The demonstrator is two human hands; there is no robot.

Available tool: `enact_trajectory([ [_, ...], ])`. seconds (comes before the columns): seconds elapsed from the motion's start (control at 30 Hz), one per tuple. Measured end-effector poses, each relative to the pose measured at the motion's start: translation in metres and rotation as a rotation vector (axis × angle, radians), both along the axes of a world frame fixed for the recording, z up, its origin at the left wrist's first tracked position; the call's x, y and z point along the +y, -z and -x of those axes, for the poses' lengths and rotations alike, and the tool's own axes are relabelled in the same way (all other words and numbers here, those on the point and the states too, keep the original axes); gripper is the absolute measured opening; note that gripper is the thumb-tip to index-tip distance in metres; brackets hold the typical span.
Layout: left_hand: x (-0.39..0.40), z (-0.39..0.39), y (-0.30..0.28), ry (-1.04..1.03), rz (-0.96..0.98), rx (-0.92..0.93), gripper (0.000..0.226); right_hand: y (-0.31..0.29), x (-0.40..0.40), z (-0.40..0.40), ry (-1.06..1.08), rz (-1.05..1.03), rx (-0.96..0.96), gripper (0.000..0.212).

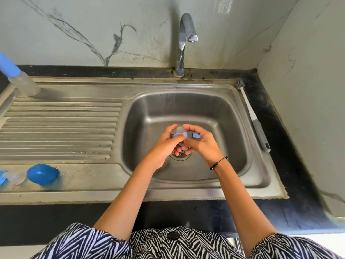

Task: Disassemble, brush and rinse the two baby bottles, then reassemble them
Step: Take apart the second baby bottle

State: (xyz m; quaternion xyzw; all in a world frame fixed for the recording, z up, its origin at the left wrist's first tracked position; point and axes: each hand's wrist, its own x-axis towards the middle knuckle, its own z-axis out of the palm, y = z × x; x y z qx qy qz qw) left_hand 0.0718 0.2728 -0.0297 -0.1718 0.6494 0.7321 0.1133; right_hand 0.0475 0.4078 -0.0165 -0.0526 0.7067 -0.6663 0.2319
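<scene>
Head view: left hand (166, 144) and right hand (202, 142) grip a clear nipple with blue ring (180, 135) between them, over the steel sink (235, 146); brush (252, 116) at three o'clock.

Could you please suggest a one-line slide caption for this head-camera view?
Both hands, left and right, grip a blue-ringed bottle part over the sink; the brush lies alongside.

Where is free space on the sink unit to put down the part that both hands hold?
Free: the ribbed drainboard between the standing bottle and the blue cap. Crowded: the front left corner by that cap, and the right rim, where the brush lies.
</scene>
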Motion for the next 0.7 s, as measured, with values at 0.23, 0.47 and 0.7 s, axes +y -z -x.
enact_trajectory([
  [0.23,0.008,0.010,0.027,0.101,0.222,-0.178,0.013,0.025,0.028,0.025,0.173,-0.190,-0.076,0.017],
  [0.47,0.024,0.029,0.061,0.243,0.509,-0.300,0.009,0.075,0.031,0.059,-0.125,-0.809,-0.095,0.020],
  [0.7,0.030,0.038,0.086,0.463,0.684,-0.378,0.033,0.113,0.028,0.074,-0.346,-1.049,-0.129,0.023],
])
